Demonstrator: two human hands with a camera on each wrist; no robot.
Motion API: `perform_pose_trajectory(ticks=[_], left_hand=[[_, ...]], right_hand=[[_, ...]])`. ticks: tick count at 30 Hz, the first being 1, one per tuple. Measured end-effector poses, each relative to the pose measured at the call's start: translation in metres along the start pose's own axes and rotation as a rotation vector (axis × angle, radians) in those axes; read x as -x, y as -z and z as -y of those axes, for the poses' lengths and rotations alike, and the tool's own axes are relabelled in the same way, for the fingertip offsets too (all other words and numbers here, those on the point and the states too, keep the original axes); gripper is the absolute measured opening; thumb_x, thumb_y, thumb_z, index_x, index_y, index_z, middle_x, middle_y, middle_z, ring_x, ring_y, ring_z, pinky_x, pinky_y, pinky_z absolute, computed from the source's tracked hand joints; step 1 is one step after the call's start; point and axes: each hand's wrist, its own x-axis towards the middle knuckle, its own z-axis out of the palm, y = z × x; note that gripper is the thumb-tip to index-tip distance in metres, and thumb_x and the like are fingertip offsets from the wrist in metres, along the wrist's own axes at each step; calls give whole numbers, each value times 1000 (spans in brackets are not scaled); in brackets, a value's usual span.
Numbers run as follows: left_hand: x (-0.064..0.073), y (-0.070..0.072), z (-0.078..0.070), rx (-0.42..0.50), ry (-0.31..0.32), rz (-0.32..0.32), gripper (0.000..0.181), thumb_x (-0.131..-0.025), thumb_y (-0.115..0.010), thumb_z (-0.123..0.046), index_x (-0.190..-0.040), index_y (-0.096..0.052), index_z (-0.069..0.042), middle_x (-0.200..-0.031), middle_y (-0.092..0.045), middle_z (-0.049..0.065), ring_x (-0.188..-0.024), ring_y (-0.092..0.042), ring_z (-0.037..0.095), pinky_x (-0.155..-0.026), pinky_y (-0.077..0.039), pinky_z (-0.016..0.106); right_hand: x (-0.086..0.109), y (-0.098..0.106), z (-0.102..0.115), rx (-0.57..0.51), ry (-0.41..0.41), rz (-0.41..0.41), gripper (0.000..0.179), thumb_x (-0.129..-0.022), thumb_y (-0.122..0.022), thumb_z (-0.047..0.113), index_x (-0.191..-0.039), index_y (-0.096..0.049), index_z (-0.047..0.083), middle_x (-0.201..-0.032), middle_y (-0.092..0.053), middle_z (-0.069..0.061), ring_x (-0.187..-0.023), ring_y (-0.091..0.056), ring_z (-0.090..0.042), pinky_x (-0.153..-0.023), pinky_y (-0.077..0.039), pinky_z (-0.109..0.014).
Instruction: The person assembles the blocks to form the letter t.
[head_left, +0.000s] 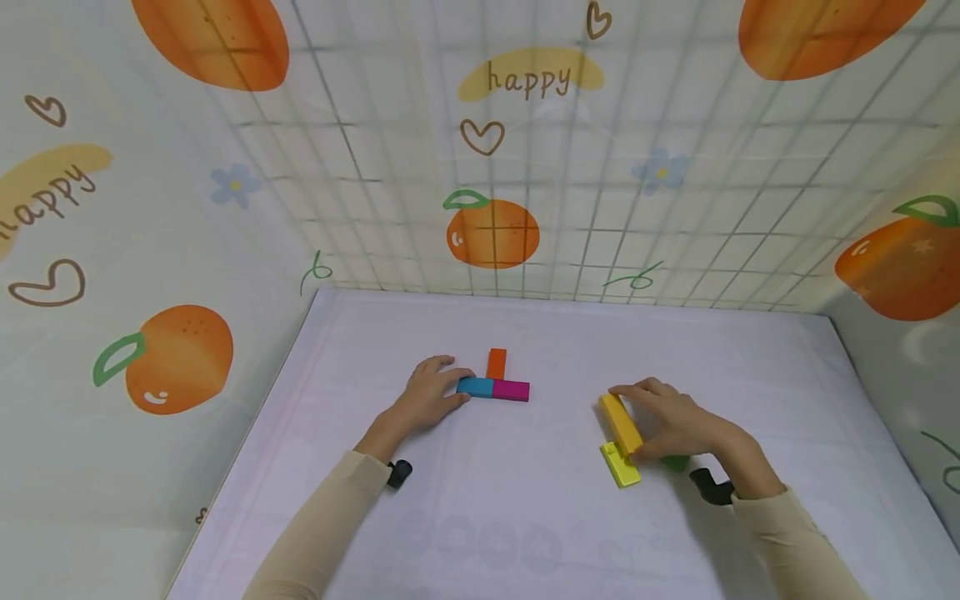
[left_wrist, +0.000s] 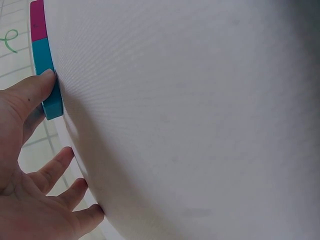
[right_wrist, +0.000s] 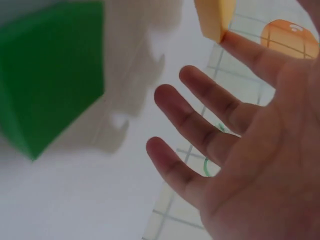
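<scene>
In the head view my left hand [head_left: 427,395] pinches the end of a blue block [head_left: 476,387] between thumb and forefinger, its other fingertips down on the table. End to end with the blue block lies a magenta block [head_left: 512,391], and an orange block [head_left: 497,364] stands out from the far side of this row. My right hand [head_left: 681,423] grips a long yellow block [head_left: 621,423] by its two ends, the other fingers spread. This block overlaps a flat lime-yellow piece [head_left: 624,472]. Partly hidden under the right hand is a green block [head_left: 677,463], large in the right wrist view.
The white tabletop [head_left: 450,467] is bounded at the back by a cloth [head_left: 390,167] printed with oranges and a grid. Similar cloth hangs at the left and right sides. Black wrist-camera parts [head_left: 711,487] sit at both wrists.
</scene>
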Motion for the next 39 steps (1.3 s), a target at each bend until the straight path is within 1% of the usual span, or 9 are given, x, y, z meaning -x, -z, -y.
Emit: perform_pose_trajectory(ticks=[3,7,12,18,21,27,30,35,39], left_hand=[[1,0,-1,9,-4,-3,39,-97,-68,-30,-135,-63,-23,-152,-40,18,-141,-28,41,-113,-24,61],[1,0,-1,9,4,-3,39,-97,-68,-31,-135,-63,-24,-152,-39,17,-141,-28,40,-113,-25,61],[0,-1,1,2,9,0,40,-97,-67,-33,-136,-62,-25,-153,-39,16,-141,-29,40,-113,-26,60],[0,-2,2,-1,15,11,40,-97,-67,-33,-137,-62,-26,-153,-39,16,-141,-28,39,-113,-26,60],[-1,-3,3,-2,19,18,41,-98,-66,-34,-137,-62,-26,-154,-38,15,-142,-27,38,-113,-25,59],[-1,-4,3,-17,16,12,40,-98,-66,-35,-137,-61,-27,-154,-38,15,-142,-28,38,-114,-25,58],[-1,-3,3,-14,14,8,40,-98,-66,-35,-136,-62,-27,-153,-38,15,-141,-28,38,-114,-25,58],[0,-1,1,10,-5,-13,38,-96,-69,-31,-133,-64,-24,-150,-41,17,-139,-31,40,-112,-27,60],[0,0,0,-1,3,0,38,-97,-67,-33,-134,-63,-25,-152,-40,16,-140,-30,39,-113,-26,59]], right_hand=[[-3,-4,5,3,3,-31,91,-70,-89,44,-147,-47,21,-136,-48,-12,-121,-47,-35,-93,-39,-63],[-9,-10,11,18,-6,-72,90,-69,-91,41,-146,-49,22,-136,-48,-10,-122,-47,-34,-95,-37,-60],[-16,-18,19,38,8,-127,91,-67,-92,37,-145,-50,19,-137,-48,-10,-122,-46,-34,-98,-35,-59],[-26,-27,33,66,39,-172,91,-66,-93,41,-143,-53,15,-136,-49,-12,-120,-46,-35,-96,-38,-59],[-32,-32,40,82,54,-176,90,-66,-93,43,-142,-53,14,-136,-49,-12,-120,-46,-35,-96,-38,-59],[-40,-42,51,81,74,-164,92,-66,-92,45,-142,-52,13,-136,-49,-9,-121,-46,-33,-98,-38,-59],[-43,-47,56,90,82,-163,92,-66,-92,48,-142,-52,13,-135,-49,-9,-121,-47,-33,-96,-39,-58],[-50,-52,64,101,84,-171,93,-66,-91,51,-142,-52,12,-137,-50,-9,-123,-46,-32,-95,-41,-56],[-57,-55,72,99,71,-170,94,-66,-90,52,-142,-53,12,-138,-50,-9,-125,-45,-31,-97,-41,-56]])
